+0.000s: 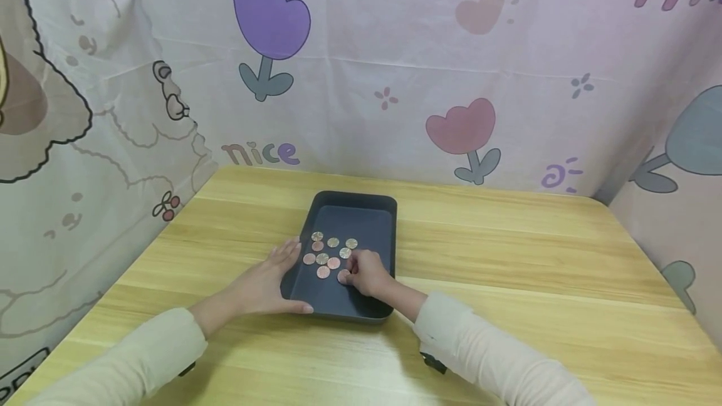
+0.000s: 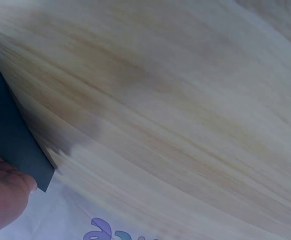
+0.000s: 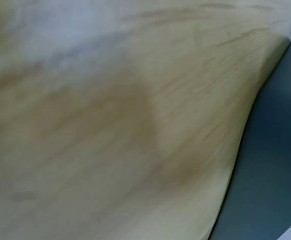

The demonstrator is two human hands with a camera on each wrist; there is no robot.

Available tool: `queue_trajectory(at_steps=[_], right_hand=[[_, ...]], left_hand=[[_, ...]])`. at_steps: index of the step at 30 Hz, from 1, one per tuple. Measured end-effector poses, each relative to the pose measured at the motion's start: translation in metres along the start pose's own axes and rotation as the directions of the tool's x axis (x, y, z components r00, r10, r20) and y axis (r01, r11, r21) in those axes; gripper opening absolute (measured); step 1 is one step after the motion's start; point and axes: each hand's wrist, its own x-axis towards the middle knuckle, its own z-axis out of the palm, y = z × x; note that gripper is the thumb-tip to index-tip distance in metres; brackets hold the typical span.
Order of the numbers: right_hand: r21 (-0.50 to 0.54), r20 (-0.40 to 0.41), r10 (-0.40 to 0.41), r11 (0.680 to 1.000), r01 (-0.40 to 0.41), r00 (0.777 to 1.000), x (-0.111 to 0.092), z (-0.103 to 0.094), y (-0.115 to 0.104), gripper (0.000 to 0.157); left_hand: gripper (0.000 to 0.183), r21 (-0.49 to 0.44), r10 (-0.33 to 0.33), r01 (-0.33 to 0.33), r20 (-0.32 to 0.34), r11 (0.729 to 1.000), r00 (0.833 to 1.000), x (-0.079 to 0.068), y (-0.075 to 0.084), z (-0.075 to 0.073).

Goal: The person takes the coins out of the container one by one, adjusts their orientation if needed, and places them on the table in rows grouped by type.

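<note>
A dark rectangular baking tray (image 1: 316, 293) lies on the table with several round coins inside, some gold-toned and some copper-toned. My left hand (image 1: 262, 284) is spread at the tray's near left corner, its fingers along the left rim and its thumb by the front rim. In the left wrist view, that hand (image 2: 8, 197) touches the dark tray wall (image 2: 15, 135). Reaching over the right rim, my right hand (image 1: 369, 273) pinches a copper-toned coin (image 1: 343, 276) low in the tray between thumb and fingers. A gold-toned coin (image 1: 346, 253) lies close to its fingertips.
The wood-grain table (image 1: 507, 268) extends around the tray. A printed cloth (image 1: 361, 30) with flowers hangs behind the table and at its sides. The right wrist view shows the tray's outer wall (image 3: 270, 160) beside the tabletop.
</note>
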Motion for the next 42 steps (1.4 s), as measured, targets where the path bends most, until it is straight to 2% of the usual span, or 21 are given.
queue_trajectory(at_steps=[8, 13, 20, 24, 27, 32, 39, 42], right_hand=[[0.029, -0.028, 0.051, 0.998, -0.05, 0.998, -0.002, -0.007, 0.001, 0.018], [0.128, -0.028, 0.084, 0.989, -0.08, 0.996, -0.001, -0.015, -0.001, 0.014], [0.28, -0.059, 0.117, 0.955, -0.096, 0.991, -0.002, -0.038, -0.004, 0.01], [0.295, -0.069, 0.159, 0.946, -0.132, 0.985, -0.003, -0.052, -0.001, 0.008], [0.306, -0.055, 0.215, 0.933, -0.189, 0.975, -0.006, -0.061, 0.002, 0.01], [0.357, -0.028, 0.27, 0.902, -0.243, 0.962, -0.008, -0.07, 0.013, 0.014], [0.46, -0.018, 0.288, 0.853, -0.248, 0.957, -0.013, -0.081, 0.036, 0.015], [0.476, -0.022, 0.291, 0.844, -0.246, 0.956, -0.017, -0.087, 0.048, 0.015]], left_hand=[[0.12, 0.001, 0.014, -0.014, -0.001, 1.0, 1.0, 0.0, 0.002, 0.0], [0.12, 0.001, 0.013, -0.013, 0.002, 1.0, 1.0, 0.0, 0.001, -0.001], [0.12, 0.002, 0.012, -0.012, -0.003, 1.0, 1.0, -0.001, 0.001, -0.002], [0.12, 0.005, 0.015, -0.015, -0.009, 1.0, 1.0, -0.001, 0.0, -0.002], [0.12, 0.009, 0.014, -0.014, -0.008, 1.0, 1.0, -0.001, 0.0, -0.002], [0.12, 0.015, 0.008, -0.008, 0.0, 1.0, 1.0, -0.001, 0.0, -0.002], [0.12, 0.001, -0.009, 0.009, 0.007, 1.0, 1.0, -0.001, 0.001, -0.002], [0.119, -0.006, -0.015, 0.015, 0.009, 1.0, 1.0, -0.001, 0.002, -0.001]])
